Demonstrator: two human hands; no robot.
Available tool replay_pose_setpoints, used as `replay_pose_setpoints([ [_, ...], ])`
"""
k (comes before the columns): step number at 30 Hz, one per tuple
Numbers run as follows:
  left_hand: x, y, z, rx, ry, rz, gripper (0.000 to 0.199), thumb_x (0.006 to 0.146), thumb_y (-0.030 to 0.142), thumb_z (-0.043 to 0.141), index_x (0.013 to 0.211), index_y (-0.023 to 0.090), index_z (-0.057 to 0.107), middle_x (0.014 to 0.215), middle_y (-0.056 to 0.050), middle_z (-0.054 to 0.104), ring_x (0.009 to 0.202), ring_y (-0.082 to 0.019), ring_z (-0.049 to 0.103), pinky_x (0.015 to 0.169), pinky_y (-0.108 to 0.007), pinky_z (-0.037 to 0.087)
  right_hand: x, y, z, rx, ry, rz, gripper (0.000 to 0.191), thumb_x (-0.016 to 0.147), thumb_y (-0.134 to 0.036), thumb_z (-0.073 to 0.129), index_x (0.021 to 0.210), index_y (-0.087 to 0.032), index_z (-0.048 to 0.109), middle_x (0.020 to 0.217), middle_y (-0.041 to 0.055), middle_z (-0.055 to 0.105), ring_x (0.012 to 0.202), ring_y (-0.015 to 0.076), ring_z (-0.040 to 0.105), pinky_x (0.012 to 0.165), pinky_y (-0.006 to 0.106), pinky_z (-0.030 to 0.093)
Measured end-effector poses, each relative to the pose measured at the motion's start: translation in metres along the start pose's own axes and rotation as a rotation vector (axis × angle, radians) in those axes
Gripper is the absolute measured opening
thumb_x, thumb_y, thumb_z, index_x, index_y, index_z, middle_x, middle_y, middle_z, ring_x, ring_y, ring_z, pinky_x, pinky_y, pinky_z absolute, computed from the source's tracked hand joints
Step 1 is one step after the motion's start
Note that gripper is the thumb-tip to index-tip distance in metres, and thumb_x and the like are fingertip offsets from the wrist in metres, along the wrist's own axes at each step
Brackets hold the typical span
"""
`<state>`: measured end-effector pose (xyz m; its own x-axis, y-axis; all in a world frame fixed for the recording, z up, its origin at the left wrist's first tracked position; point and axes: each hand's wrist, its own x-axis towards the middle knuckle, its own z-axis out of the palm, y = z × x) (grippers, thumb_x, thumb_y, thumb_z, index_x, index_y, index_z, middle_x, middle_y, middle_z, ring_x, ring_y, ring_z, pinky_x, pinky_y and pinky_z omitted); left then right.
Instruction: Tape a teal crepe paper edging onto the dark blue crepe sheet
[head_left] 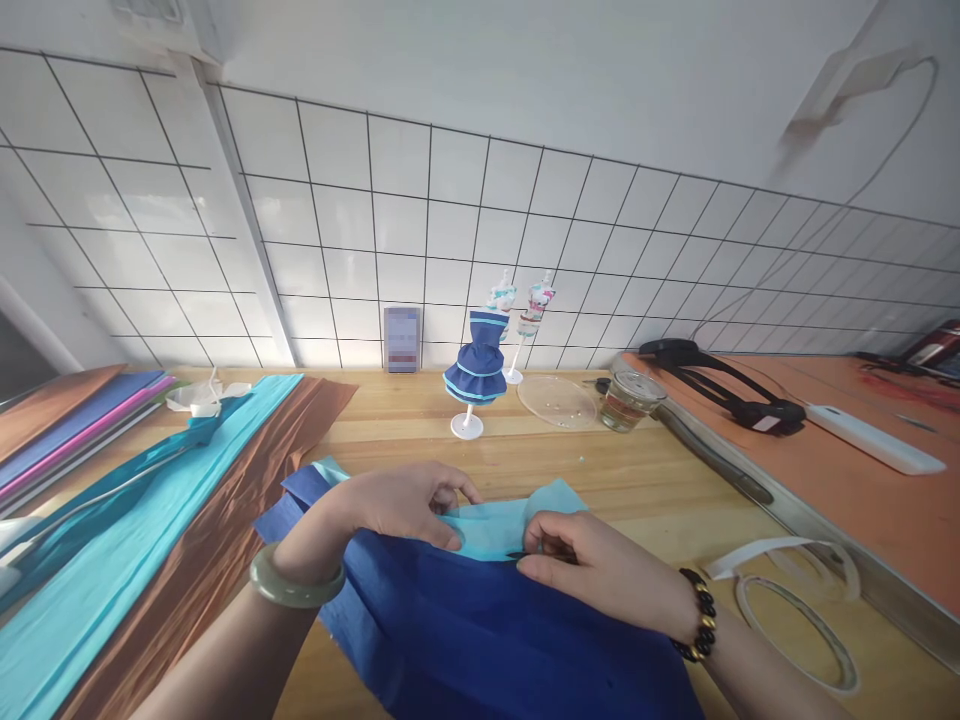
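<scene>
A large dark blue sheet [510, 630] lies at the front of the wooden table, with a light blue piece [487, 525] along its far edge. My left hand [412, 505], a green bangle on its wrist, has its fingers curled over the left end of the light blue piece. At that piece's right side, my right hand [574, 555] has thumb and fingers pinched together on a small dark thing, too hidden to name. Beyond the hands, a miniature blue dress [478, 360] with light blue trim stands on a white stand.
Brown [247, 500] and turquoise sheets [97, 590] cover the left side. Behind the dress are two small forms, a phone [402, 340] and a clear disc [557, 402]. A glass jar [631, 400] and a tape roll [796, 632] are at right, beside an orange surface [862, 480].
</scene>
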<state>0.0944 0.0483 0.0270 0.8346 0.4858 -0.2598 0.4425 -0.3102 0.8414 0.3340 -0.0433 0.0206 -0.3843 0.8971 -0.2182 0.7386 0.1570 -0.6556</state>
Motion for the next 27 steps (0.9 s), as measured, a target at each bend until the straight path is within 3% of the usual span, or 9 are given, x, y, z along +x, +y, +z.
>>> replay_pose_setpoints([
  [20,0.004,-0.005,0.0,-0.001,0.028,0.005,0.043,0.069,0.026,0.063,0.11,0.021,0.053,0.065,0.007,0.046,0.061,-0.011,0.046,0.056,-0.023,0.037,0.008,0.001,0.001,0.01,-0.015,0.001,0.034,0.09,-0.047,0.041,0.073,-0.019,0.05,0.065,-0.0042,0.048,0.058,0.0104,0.041,0.053,0.021,0.031],
  [27,0.004,-0.005,0.0,-0.023,0.015,-0.019,0.059,0.066,0.027,0.067,0.121,0.024,0.047,0.064,0.007,0.043,0.063,-0.011,0.047,0.057,-0.022,0.037,0.011,0.002,0.004,0.002,-0.009,0.001,0.034,0.091,-0.046,0.04,0.073,-0.019,0.051,0.07,-0.0023,0.054,0.063,0.0119,0.048,0.057,0.022,0.035],
])
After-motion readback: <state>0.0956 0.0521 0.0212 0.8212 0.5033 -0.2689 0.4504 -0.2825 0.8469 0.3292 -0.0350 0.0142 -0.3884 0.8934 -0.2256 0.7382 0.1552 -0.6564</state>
